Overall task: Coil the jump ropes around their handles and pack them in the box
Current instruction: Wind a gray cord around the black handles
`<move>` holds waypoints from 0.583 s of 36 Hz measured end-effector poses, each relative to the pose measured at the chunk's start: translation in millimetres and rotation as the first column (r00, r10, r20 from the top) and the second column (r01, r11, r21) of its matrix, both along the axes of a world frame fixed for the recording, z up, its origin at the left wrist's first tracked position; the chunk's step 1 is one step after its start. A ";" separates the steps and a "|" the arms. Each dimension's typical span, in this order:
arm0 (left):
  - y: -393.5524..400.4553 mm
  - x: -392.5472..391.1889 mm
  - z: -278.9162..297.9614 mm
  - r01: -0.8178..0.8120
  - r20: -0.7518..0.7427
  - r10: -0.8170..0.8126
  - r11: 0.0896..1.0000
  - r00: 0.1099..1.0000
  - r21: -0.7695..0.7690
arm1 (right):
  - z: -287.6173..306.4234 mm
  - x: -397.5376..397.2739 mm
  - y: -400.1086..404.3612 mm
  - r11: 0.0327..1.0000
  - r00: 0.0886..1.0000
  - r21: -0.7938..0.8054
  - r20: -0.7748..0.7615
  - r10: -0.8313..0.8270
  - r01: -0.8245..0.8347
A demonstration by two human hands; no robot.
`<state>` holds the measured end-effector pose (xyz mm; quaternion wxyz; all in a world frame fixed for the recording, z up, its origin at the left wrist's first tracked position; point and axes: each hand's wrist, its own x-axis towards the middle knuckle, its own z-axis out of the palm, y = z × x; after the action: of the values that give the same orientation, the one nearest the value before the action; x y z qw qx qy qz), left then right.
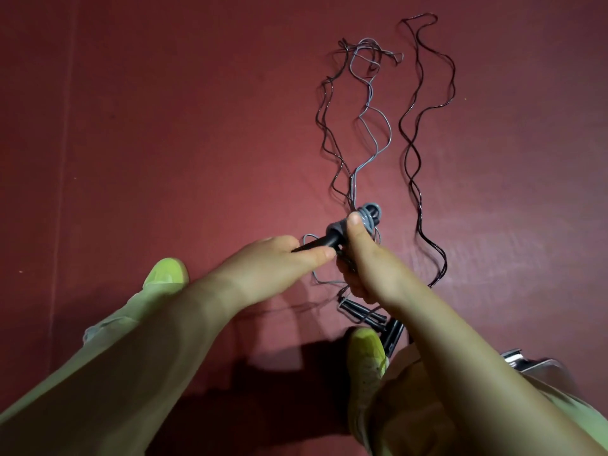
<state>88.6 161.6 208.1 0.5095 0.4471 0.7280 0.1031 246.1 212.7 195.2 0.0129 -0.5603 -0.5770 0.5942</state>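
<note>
My right hand (362, 261) grips a pair of black jump rope handles (332, 240), its thumb pressing a few turns of grey rope (370, 217) wound round their upper end. My left hand (279, 258) pinches the lower tip of the handles between thumb and fingers. The rest of the grey rope (368, 126) trails in loose waves across the red floor beyond my hands. A dark rope (329, 133) lies tangled beside it, and another dark rope (414, 139) stretches out to the right. More black handles (365, 315) lie on the floor under my right wrist.
The red floor mat (164, 126) fills the view. My two yellow-green shoes (166, 273) (367, 350) stand at the bottom. A metallic object (529, 362), partly hidden by my right arm, sits at the lower right.
</note>
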 end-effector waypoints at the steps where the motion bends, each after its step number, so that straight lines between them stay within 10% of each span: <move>1: 0.0 -2.5 0.9 0.018 0.011 -0.018 1.000 1.000 0.010 | 1.7 -0.2 -0.7 1.000 0.999 -0.024 -0.029 -0.014 0.013; 11: -2.7 0.9 0.2 0.060 0.312 -0.073 0.997 0.947 0.051 | 13.4 -4.0 -0.6 0.965 0.939 -0.114 -0.229 -0.257 0.237; 17: -13.1 11.4 9.0 0.047 0.722 0.027 0.996 0.691 -0.082 | 17.4 -2.1 -5.0 0.911 0.793 -0.245 -0.450 -0.410 0.331; 21: -18.2 12.4 3.4 0.184 0.927 0.059 0.974 0.371 -0.136 | 21.9 -1.2 -5.9 0.913 0.772 -0.214 -0.488 -0.408 0.348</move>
<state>101.0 143.4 211.5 0.8779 0.2816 0.3069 0.2364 244.9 206.8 217.2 0.2569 -0.4818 -0.3927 0.7400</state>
